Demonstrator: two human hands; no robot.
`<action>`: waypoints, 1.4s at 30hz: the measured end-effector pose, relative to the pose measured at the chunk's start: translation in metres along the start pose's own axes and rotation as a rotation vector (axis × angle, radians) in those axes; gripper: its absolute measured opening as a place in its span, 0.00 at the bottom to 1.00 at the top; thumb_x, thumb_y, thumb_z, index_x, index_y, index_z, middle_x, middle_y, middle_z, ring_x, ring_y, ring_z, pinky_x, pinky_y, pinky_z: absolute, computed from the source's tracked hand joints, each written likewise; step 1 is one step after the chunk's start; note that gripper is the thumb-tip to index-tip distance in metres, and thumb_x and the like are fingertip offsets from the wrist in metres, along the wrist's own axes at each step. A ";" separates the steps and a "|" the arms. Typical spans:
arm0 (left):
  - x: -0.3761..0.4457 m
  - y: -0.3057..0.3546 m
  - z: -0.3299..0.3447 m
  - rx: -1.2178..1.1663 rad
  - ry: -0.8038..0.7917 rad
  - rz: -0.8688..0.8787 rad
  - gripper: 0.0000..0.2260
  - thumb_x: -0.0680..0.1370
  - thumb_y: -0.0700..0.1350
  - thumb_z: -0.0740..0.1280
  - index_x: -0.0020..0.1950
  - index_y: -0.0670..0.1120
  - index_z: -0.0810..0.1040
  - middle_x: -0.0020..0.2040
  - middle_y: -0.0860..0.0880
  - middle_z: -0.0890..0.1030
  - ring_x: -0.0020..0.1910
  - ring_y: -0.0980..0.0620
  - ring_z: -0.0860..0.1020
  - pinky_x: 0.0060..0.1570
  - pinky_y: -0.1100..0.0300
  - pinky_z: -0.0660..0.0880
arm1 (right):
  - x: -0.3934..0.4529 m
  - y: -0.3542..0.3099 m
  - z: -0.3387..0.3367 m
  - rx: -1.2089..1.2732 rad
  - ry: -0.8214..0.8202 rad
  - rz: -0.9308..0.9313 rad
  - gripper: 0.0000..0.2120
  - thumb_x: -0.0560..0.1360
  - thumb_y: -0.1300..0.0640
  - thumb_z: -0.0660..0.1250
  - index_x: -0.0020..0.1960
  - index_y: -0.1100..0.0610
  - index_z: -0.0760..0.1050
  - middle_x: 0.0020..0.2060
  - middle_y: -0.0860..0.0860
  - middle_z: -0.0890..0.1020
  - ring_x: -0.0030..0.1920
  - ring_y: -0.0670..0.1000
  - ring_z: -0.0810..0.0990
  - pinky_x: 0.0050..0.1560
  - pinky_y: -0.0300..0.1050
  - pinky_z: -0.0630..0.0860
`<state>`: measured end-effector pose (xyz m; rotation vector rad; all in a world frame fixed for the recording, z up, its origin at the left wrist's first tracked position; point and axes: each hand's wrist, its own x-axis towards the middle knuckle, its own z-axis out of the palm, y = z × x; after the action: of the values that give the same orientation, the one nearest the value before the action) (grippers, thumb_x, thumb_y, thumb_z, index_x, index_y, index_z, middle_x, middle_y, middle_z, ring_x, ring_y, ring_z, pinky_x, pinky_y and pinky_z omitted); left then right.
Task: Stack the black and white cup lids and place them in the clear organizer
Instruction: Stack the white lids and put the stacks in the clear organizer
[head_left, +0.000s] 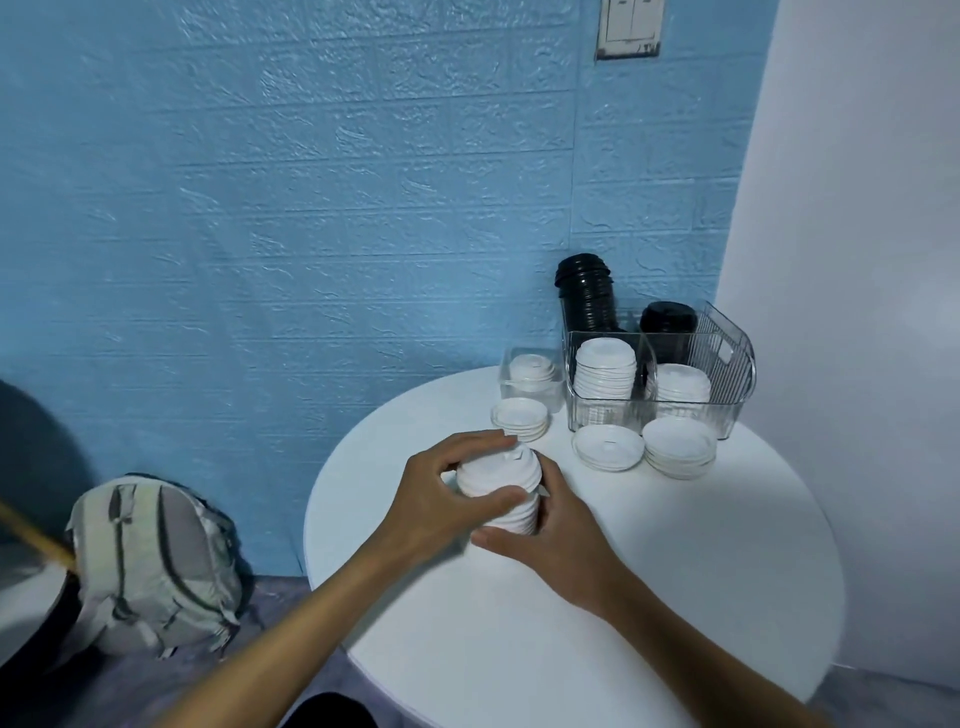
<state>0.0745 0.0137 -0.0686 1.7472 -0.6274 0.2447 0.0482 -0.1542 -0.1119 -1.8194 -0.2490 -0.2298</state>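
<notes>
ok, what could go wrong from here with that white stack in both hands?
1. The white lid stack is tall; both hands, left hand and right hand, grip it, but it could buckle when lifted.
2. The clear organizer already looks crowded, so fit seems tight.
3. Loose lid piles in front could get knocked.

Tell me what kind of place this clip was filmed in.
Probably a small room in a home or a staged corner, not a working café: a round white table against a blue brick-pattern wall, a backpack on the floor, and a wall switch above.
</notes>
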 end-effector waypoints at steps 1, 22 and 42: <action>-0.001 0.000 0.000 0.018 -0.003 0.012 0.21 0.67 0.40 0.83 0.58 0.49 0.86 0.60 0.58 0.84 0.63 0.58 0.80 0.60 0.68 0.73 | 0.000 0.001 0.000 0.002 0.006 -0.002 0.46 0.61 0.48 0.84 0.73 0.40 0.65 0.65 0.39 0.79 0.65 0.42 0.78 0.67 0.53 0.76; -0.022 -0.001 0.018 -0.349 -0.016 -0.247 0.15 0.85 0.42 0.60 0.70 0.46 0.76 0.66 0.53 0.81 0.66 0.56 0.78 0.59 0.68 0.73 | -0.003 -0.004 0.000 -0.004 -0.018 -0.075 0.39 0.65 0.47 0.81 0.70 0.41 0.67 0.65 0.41 0.79 0.66 0.46 0.77 0.69 0.55 0.74; -0.023 0.000 0.038 -0.744 0.145 -0.428 0.11 0.82 0.38 0.62 0.61 0.46 0.78 0.53 0.45 0.85 0.51 0.48 0.82 0.53 0.54 0.77 | 0.009 -0.008 0.016 0.349 0.113 0.058 0.09 0.84 0.58 0.58 0.59 0.49 0.74 0.59 0.57 0.81 0.64 0.59 0.78 0.69 0.54 0.72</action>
<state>0.0488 -0.0159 -0.0901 1.0880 -0.1794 -0.1511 0.0549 -0.1364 -0.1059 -1.4610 -0.1461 -0.2322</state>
